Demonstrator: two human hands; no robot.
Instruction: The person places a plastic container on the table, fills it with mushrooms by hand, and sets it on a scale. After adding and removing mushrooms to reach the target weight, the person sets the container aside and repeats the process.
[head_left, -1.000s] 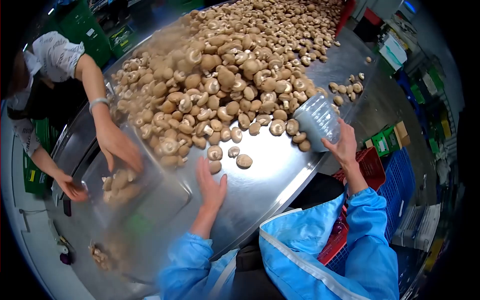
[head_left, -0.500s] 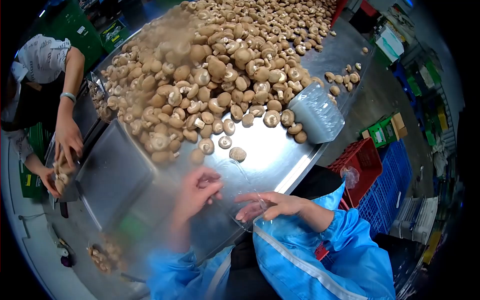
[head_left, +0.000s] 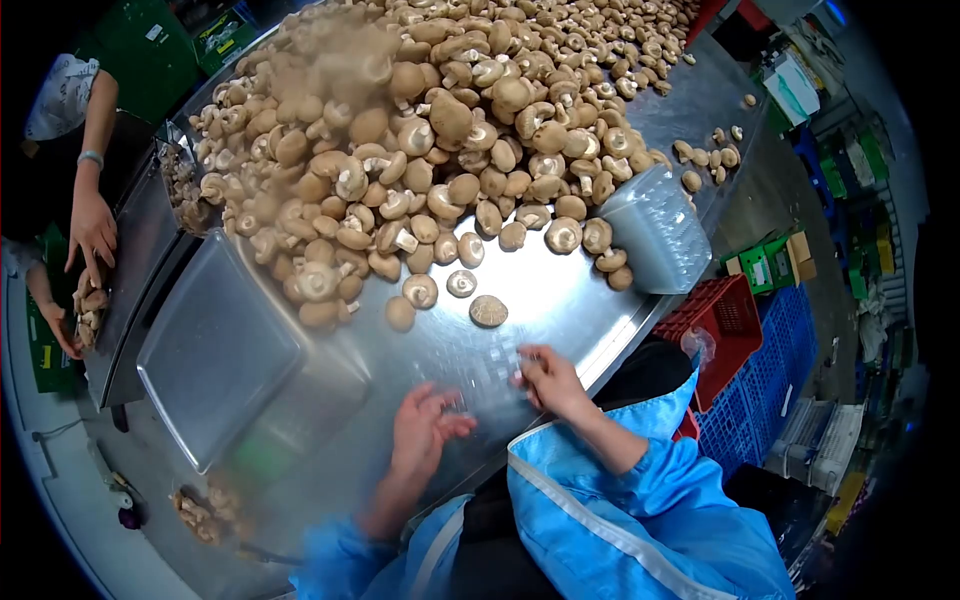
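Note:
A clear plastic tray [head_left: 488, 378], hard to make out against the shiny steel, lies between my hands. My left hand [head_left: 422, 432] is at its near left side, fingers apart and slightly curled, somewhat blurred. At the tray's right edge, my right hand [head_left: 556, 382] has its thumb and fingers bent together in a pinch on the rim. Just beyond the tray sits a single cracked-cap mushroom [head_left: 488, 311], with a paler upturned mushroom [head_left: 461, 284] behind it. A large heap of brown mushrooms [head_left: 440, 130] covers the far part of the steel table [head_left: 590, 330].
A stack of clear trays [head_left: 657, 230] stands on the right edge of the table. At left is a shallow grey tray [head_left: 222, 350]. A co-worker's hands [head_left: 92, 235] handle mushrooms farther left. Red crate [head_left: 715, 335] and blue crate [head_left: 765, 375] stand right, below table height.
My right hand has moved up and away from my body, its fingers now bent. My left hand has come lower and to the right. The co-worker's hands have shifted left in view.

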